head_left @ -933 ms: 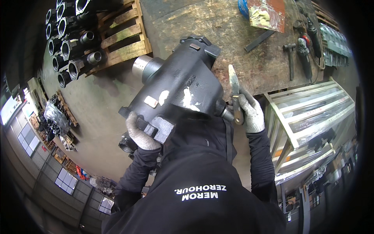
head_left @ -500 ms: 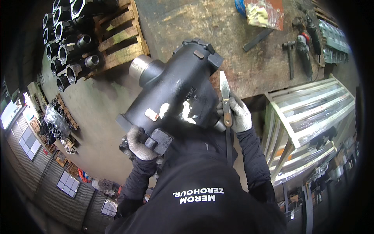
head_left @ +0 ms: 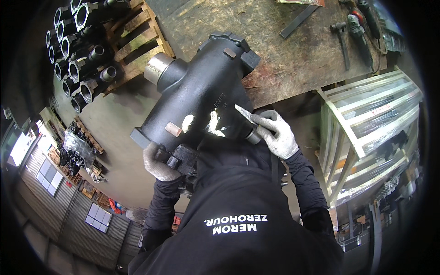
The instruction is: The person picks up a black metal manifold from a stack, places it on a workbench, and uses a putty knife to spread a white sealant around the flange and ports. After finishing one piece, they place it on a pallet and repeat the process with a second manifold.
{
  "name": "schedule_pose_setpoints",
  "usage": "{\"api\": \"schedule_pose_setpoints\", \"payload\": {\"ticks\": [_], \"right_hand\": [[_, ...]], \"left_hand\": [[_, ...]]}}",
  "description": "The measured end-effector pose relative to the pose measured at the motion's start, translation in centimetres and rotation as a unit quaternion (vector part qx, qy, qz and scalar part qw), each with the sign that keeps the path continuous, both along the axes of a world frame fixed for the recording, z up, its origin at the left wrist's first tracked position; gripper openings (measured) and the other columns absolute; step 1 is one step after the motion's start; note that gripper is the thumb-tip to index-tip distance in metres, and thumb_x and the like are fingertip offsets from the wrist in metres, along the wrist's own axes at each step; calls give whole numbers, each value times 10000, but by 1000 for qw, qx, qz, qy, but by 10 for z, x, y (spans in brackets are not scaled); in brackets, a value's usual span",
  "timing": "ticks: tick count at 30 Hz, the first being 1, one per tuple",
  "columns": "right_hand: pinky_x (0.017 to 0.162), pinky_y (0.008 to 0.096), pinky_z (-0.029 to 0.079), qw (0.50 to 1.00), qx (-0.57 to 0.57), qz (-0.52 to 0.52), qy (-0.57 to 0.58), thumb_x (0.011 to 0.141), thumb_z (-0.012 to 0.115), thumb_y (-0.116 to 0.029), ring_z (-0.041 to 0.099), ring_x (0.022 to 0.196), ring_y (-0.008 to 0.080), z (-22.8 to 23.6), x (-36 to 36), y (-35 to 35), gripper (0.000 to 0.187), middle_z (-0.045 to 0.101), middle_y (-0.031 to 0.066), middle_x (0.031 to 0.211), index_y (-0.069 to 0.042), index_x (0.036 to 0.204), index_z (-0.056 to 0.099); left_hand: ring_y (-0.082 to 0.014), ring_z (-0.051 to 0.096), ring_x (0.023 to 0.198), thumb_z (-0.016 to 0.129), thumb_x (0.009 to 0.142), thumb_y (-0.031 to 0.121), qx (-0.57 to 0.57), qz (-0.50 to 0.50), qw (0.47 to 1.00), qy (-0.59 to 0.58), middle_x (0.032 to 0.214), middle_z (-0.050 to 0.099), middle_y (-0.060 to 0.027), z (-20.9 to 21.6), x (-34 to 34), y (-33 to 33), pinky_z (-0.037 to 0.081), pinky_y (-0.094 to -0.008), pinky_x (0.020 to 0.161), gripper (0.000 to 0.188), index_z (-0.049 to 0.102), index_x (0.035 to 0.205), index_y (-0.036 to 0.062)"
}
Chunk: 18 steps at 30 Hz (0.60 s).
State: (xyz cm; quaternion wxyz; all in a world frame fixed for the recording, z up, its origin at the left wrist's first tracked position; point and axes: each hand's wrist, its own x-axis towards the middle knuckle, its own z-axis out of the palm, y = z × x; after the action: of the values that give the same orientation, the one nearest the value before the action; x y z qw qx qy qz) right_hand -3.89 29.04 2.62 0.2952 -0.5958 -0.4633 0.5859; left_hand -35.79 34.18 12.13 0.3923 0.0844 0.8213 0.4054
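Observation:
A large black metal casting (head_left: 197, 91) lies slantwise in front of me, with a bare metal pipe end (head_left: 156, 67) at its upper left. Pale putty sits on it in two smears, a small patch (head_left: 187, 123) and a longer one (head_left: 213, 121). My gloved left hand (head_left: 158, 164) is curled round the casting's lower-left end. In my gloved right hand (head_left: 278, 136) is a putty knife (head_left: 244, 112), its whitish blade pointing up and left over the casting's right side. Whether the blade touches the surface I cannot tell.
A worn workbench (head_left: 220, 18) carries a hammer (head_left: 340, 43), an angle grinder (head_left: 360, 36) and a dark metal bar (head_left: 299, 21). At right stands a plastic-wrapped wooden crate (head_left: 339, 123). Several black castings (head_left: 73, 48) stand by a wooden pallet (head_left: 137, 36) at upper left.
The putty knife has tipped from nearly upright to slanting left, its blade now over the casting. My right hand has turned with it. My left hand keeps its hold; the whole view has shifted slightly.

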Motion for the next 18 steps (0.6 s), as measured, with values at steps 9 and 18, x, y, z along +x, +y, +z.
{"api": "schedule_pose_setpoints", "payload": {"ticks": [9,18], "right_hand": [[812,402,558,992,47,68,-97,840,785,-114,687,933,314,15,-13,-21,437,666,120,1087,-201,1267,752],[795,398,556,989,28,30,-139,841,780,-83,680,902,307,43,-38,-24,391,659,102,1054,-162,1223,766]], "left_hand": [[-151,598,836,632,931,269,-16,-19,1000,17,890,584,-8,11,11,15,516,-323,836,163,620,949,107],[-155,603,847,673,887,276,-2,36,999,1,864,596,-1,6,8,20,505,-341,817,183,624,943,108]]}}
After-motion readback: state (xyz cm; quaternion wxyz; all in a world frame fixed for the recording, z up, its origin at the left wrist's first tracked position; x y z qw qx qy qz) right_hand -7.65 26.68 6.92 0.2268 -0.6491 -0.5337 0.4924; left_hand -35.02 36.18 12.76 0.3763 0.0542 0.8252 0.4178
